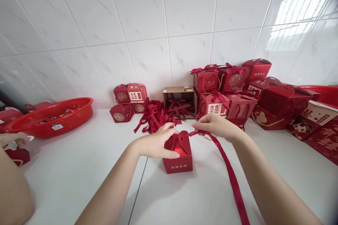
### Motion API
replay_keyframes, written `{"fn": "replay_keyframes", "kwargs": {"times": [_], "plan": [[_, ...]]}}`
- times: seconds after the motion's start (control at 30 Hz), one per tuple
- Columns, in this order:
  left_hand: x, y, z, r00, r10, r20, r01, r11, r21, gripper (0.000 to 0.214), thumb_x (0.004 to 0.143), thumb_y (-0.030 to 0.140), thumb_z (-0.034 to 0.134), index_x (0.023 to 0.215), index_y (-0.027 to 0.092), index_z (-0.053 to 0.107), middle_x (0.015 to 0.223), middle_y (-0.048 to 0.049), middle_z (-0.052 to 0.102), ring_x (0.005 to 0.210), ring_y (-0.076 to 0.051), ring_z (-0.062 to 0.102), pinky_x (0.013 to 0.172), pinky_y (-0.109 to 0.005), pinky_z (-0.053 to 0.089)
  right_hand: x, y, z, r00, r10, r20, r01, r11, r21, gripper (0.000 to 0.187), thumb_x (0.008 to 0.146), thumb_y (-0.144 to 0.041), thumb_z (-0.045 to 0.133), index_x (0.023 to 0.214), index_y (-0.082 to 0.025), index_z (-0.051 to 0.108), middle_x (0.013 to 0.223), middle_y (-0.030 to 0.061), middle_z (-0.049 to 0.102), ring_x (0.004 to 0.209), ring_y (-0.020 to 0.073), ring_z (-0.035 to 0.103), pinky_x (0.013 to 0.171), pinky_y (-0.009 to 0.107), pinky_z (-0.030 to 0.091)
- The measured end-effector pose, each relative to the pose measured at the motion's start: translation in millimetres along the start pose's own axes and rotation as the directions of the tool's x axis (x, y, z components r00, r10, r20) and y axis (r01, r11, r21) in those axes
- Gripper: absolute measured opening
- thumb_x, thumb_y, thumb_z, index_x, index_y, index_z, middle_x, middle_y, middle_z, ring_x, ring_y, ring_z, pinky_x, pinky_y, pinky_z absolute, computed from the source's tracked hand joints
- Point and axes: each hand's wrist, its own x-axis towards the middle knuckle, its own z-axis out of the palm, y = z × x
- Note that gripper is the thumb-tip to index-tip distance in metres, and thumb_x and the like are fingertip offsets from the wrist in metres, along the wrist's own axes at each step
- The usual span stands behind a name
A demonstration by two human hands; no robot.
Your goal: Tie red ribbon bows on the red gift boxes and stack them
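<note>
A small red gift box (pixel 178 165) with gold characters on its front stands on the white table before me. Its two rounded top flaps stand up, and a hole shows in the right one. My left hand (pixel 158 143) is closed around the box's left side, thumb at the front and fingers behind the left flap. Between the fingertips of my right hand (pixel 215 125) is a dark red ribbon (pixel 229 168). One end of the ribbon reaches the hole of the right flap; whether it passes through I cannot tell. Its long tail hangs down toward the table's near edge.
Behind the box lie a heap of red ribbons (pixel 157 114) and an open cardboard box (pixel 180 90) with more ribbons. Finished-looking gift boxes (pixel 208 81) are stacked at right, several others (pixel 123 112) at left. A red basin (pixel 79 114) and another person's hand (pixel 16 140) are far left.
</note>
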Motion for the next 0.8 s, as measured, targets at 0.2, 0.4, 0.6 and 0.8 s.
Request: {"fn": "replay_keyframes", "kwargs": {"times": [0.2,0.4,0.6,0.8], "plan": [[3.0,11.1,8.0,0.995,-0.055,-0.078,0.053,0.998,-0.037,0.037,0.075,0.036,0.055,0.110,0.023,0.055,0.123,-0.0061,0.056,0.096,-0.023,0.061,0.072,-0.030,0.048,2.5,-6.3,10.7,1.000,-0.020,0.009,0.020,1.000,-0.008,0.034,0.074,-0.046,0.065,0.057,-0.016,0.063,0.056,-0.0012,0.055,0.053,0.0098,0.044,0.053,0.026,0.031],[15.4,2.6,17.4,0.989,-0.048,-0.138,0.011,0.966,-0.257,0.031,0.079,0.037,0.052,0.104,0.022,0.062,0.116,-0.0040,0.062,0.101,-0.023,0.060,0.080,-0.031,0.047,8.0,-5.4,18.8,0.999,-0.028,0.023,0.028,1.000,-0.012,0.034,0.076,-0.044,0.062,0.055,-0.017,0.060,0.056,-0.0011,0.054,0.054,0.0103,0.044,0.054,0.026,0.032],[21.1,0.6,21.1,0.985,-0.014,-0.171,-0.040,0.951,-0.307,0.019,0.079,0.033,0.050,0.081,0.020,0.063,0.097,-0.0029,0.067,0.090,-0.023,0.062,0.075,-0.031,0.046,8.3,-5.0,23.2,0.998,-0.032,0.060,0.032,0.999,0.005,0.030,0.076,-0.041,0.062,0.060,-0.015,0.066,0.060,0.0007,0.057,0.058,0.0113,0.047,0.057,0.026,0.035],[22.5,-0.2,21.3,0.992,0.003,-0.130,-0.048,0.936,-0.349,0.020,0.080,0.031,0.049,0.085,0.020,0.064,0.098,-0.0030,0.068,0.088,-0.022,0.063,0.072,-0.030,0.048,5.5,-7.2,19.4,0.999,-0.030,0.044,0.030,1.000,-0.003,0.033,0.074,-0.045,0.065,0.058,-0.016,0.064,0.056,-0.0013,0.054,0.052,0.0092,0.041,0.052,0.026,0.031]]}}
